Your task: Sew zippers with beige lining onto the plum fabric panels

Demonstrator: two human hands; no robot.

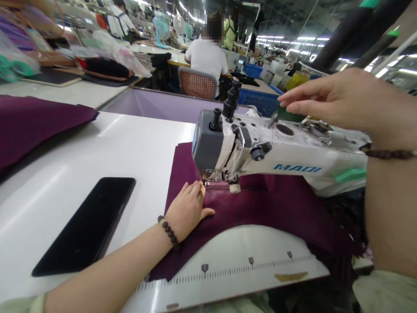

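A dark purple piece of fabric (241,208) lies across the white table and under the head of a sewing machine (254,143) marked MAQI. My left hand (187,206) rests flat on this fabric, just left of the presser foot (224,180), fingers stretched and thumb apart. Its fingertips touch the cloth close to a seam that runs under the foot. Raised above the machine's arm, my right hand (335,98) holds nothing that I can see; its fingers are extended, with the thumb a little apart.
A black phone (86,226) lies on the table (146,148) left of my left forearm. More purple fabric (39,126) is at the far left. A ruler scale runs along the front edge. Beyond sits a person in white (206,58), near a blue basket (260,101).
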